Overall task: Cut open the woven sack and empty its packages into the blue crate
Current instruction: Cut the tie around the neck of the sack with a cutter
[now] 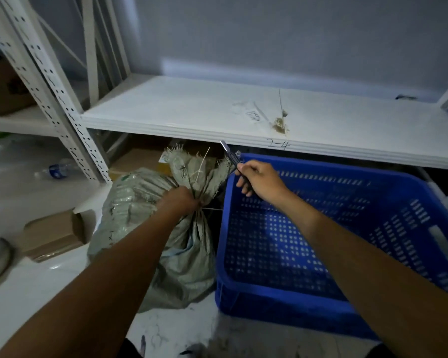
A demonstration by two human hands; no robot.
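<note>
A grey-green woven sack [189, 244] stands on the floor, its neck bunched and tied with a pale cable tie [201, 171]. My left hand [179, 202] grips the neck just below the tie. To the right, my right hand [260, 180] holds a utility knife [229, 153] with its blade pointing up and left, just beside the frayed top of the sack. The blue crate [422, 244] sits on the floor right of the sack, tilted toward me, with nothing visible inside. The packages are hidden inside the sack.
A white shelf board [192, 109] marked "2-4" overhangs the sack and crate. A perforated white upright [62, 99] stands at left. Cardboard boxes [52, 233] and a plastic bottle [56, 169] lie on the floor at left; another box [140, 158] sits under the shelf.
</note>
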